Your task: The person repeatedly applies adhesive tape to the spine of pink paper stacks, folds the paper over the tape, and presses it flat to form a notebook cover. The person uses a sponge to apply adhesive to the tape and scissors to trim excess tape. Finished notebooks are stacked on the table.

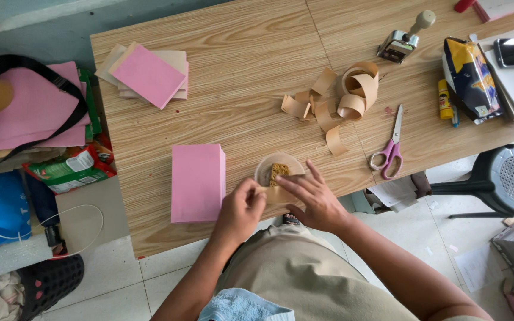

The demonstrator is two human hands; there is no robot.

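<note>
Roll of brown tape (279, 171) lies flat near the tabletop's near edge, roughly at mid-length, with a patch of yellowish-brown residue showing in its centre. A short free strip of tape (278, 193) runs from the roll toward the person. Left hand (240, 211) pinches the strip's end between thumb and fingertips, fingers curled tight. Right hand (316, 202) lies across the strip with fingers extended and slightly spread, index fingertip pressing down on the tape just beside the roll.

Immediately left of the left hand: a pink block of paper (197, 182), squared to the near edge. A second stack, pink sheet on beige cards (147, 74), sits toward the far left corner. Right of centre, a tangle of used brown tape strips (337, 101) (curled, loosely heaped). Pink-handled scissors (391, 148) lie closed near the right portion of the near edge. A metal stamp (403, 38) stands at the far edge; a glue stick (444, 100) and a crumpled snack bag (471, 77) lie toward the right end.
</note>
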